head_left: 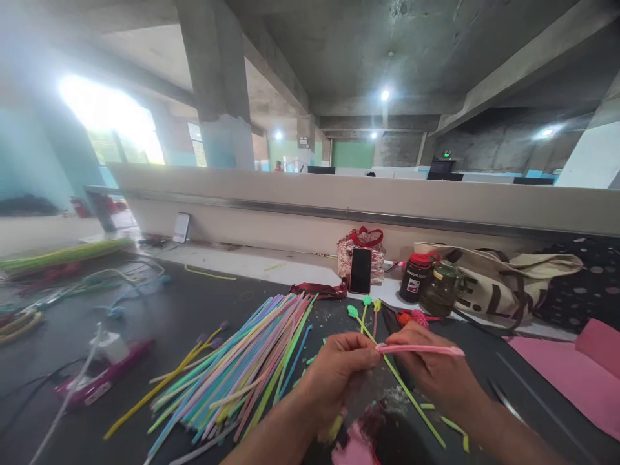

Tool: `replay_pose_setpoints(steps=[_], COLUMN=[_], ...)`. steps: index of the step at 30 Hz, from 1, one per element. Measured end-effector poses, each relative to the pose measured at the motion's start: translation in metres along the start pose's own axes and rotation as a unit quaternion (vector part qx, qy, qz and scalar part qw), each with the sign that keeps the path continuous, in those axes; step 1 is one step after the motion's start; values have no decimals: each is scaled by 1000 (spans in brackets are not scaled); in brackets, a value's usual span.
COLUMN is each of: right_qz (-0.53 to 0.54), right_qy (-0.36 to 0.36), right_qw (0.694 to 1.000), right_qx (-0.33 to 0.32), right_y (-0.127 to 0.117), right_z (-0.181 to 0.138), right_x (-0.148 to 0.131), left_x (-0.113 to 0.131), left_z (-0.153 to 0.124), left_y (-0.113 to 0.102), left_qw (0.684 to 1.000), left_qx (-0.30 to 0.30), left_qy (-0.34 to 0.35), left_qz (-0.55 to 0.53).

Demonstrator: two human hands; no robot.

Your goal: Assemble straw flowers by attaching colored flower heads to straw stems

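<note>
Now, left hand (pixel 339 369): pinching pink strip (pixel 419 349) end, lower centre
Right hand (pixel 438 374): gripping same strip
Lower left: coloured sticks (pixel 242 361)

Pink strip (pixel 419 349) pinched between left hand (pixel 334 371), right hand (pixel 436 374)

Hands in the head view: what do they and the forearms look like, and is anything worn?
The left hand and right hand are bare, with no gloves, rings or wristwear showing. The left forearm and right forearm are bare down to the picture's bottom edge. No sleeve is in view.
</note>
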State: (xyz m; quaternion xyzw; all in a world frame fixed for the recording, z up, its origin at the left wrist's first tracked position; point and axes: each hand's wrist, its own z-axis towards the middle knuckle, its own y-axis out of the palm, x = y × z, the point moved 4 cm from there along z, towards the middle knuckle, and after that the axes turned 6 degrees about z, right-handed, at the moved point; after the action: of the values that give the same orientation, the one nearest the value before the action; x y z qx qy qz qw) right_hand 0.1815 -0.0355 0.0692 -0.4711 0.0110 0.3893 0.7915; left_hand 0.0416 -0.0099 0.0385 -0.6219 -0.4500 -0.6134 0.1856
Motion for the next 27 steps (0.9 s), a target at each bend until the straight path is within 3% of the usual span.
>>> replay_pose_setpoints(steps=[5, 9, 16, 19, 22, 24, 27], right_qz=[-81, -179, -244, -192, -41, 97, 257], right_qy=[-2, -33, -68, -9, 92, 169, 267], right_qw=[997, 983, 966, 978, 986, 968, 913], right_qx=[-8, -31, -47, -86, -136, -157, -169], right_y=[19, 30, 15, 7, 5, 8, 17], right_z=[-4, -3, 13, 23, 27, 25, 15], right_x=[-5, -14, -17, -11, 3, 14, 27], left_x=[0, -9, -7, -1, 1, 0, -3], left_z=[12, 23, 22, 14, 7, 3, 2], left_y=[-9, -19, -20, -15, -9, -6, -4], left_qw=[990, 973, 937, 916, 917, 936, 965], left_qx=[110, 161, 154, 142, 115, 93, 70], left_qy=[82, 119, 113, 125, 140, 133, 111], left_qz=[33, 114, 291, 354, 356, 312, 228])
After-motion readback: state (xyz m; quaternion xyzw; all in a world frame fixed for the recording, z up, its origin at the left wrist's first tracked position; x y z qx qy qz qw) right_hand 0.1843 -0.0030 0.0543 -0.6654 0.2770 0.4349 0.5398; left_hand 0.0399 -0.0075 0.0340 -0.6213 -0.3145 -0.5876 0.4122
